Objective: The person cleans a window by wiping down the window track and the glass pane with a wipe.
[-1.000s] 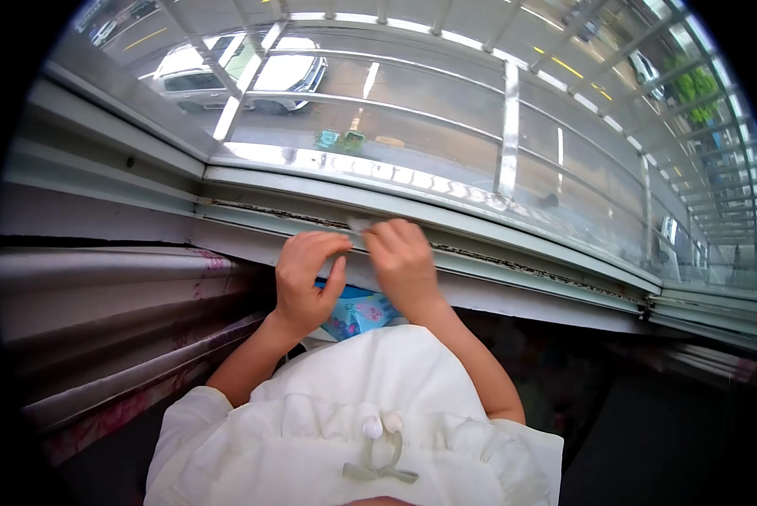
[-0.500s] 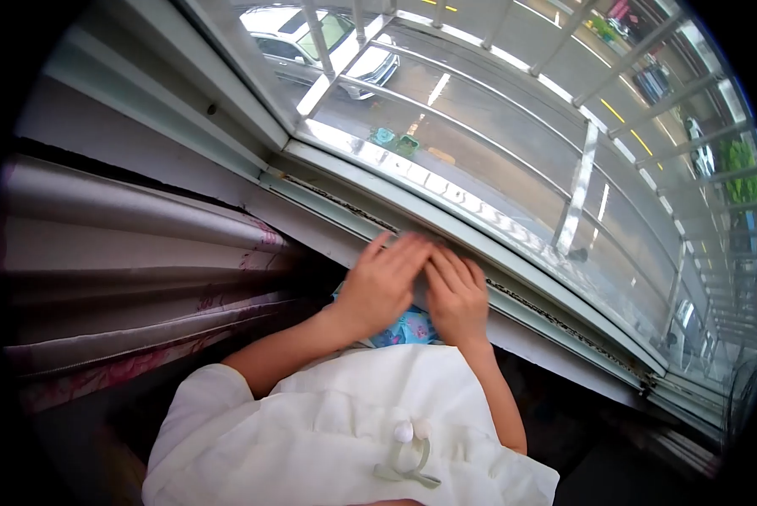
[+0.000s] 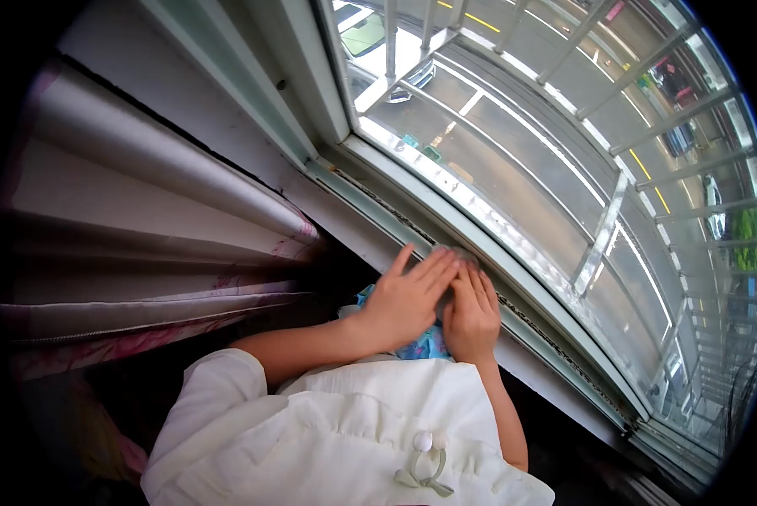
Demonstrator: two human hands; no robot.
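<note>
My left hand (image 3: 408, 297) lies over the window track (image 3: 534, 314), fingers stretched forward and thumb apart. Beside it, my right hand (image 3: 474, 314) reaches over the same track with its fingers straight and close together. The fingertips of both hands nearly meet. Beneath and just past them shows a small greyish piece (image 3: 461, 252), blurred; I cannot make out what it is. Blue patterned fabric (image 3: 425, 344) shows below the hands, in front of the white top (image 3: 370, 422).
The sliding window frame (image 3: 505, 236) runs diagonally beyond the hands. Metal bars (image 3: 602, 236) stand outside, with a street and cars below. A pinkish-white curtain (image 3: 142, 215) hangs at the left. Dark gaps lie below the sill.
The view has shifted and turned, so the window and curtain appear tilted more steeply. Both hands stay side by side at the track, and the greyish piece beyond the fingertips shows more clearly.
</note>
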